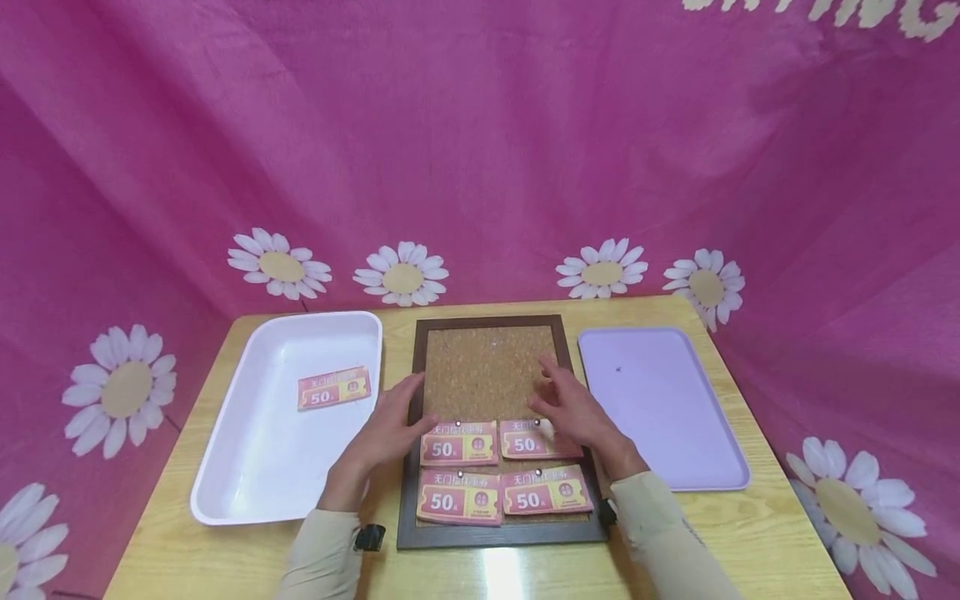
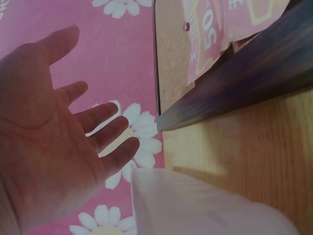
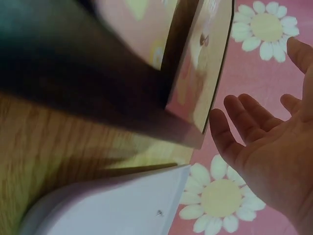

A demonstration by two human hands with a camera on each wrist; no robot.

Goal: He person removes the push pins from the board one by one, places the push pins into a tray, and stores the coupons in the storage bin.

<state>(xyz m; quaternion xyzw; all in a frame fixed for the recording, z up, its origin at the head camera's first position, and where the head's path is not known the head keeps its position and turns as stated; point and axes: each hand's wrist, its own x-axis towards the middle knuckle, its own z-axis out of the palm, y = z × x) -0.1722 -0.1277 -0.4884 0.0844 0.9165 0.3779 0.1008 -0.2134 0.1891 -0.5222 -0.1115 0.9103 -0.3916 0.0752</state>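
Observation:
A cork board (image 1: 487, 367) in a dark wooden frame lies at the middle of the table. Several pink-and-yellow paper coupons (image 1: 459, 497) marked 50 are fixed in two rows on its nearer half, each with a small pin (image 1: 537, 472) at its top edge. My left hand (image 1: 390, 427) hovers over the board's left edge, fingers spread and palm bare in the left wrist view. On the other side my right hand (image 1: 577, 408) is held above the right part of the board, fingers loosely bent with nothing in them, partly covering the upper right coupon.
At the left stands a white plastic bin (image 1: 247, 467) with coupons (image 1: 333, 388) lying inside. A flat purple tray (image 1: 660, 417) sits at the right, with a tiny dark pin (image 1: 618, 369) on it. Behind the wooden table (image 1: 637, 310) hangs a pink flowered curtain (image 1: 480, 150).

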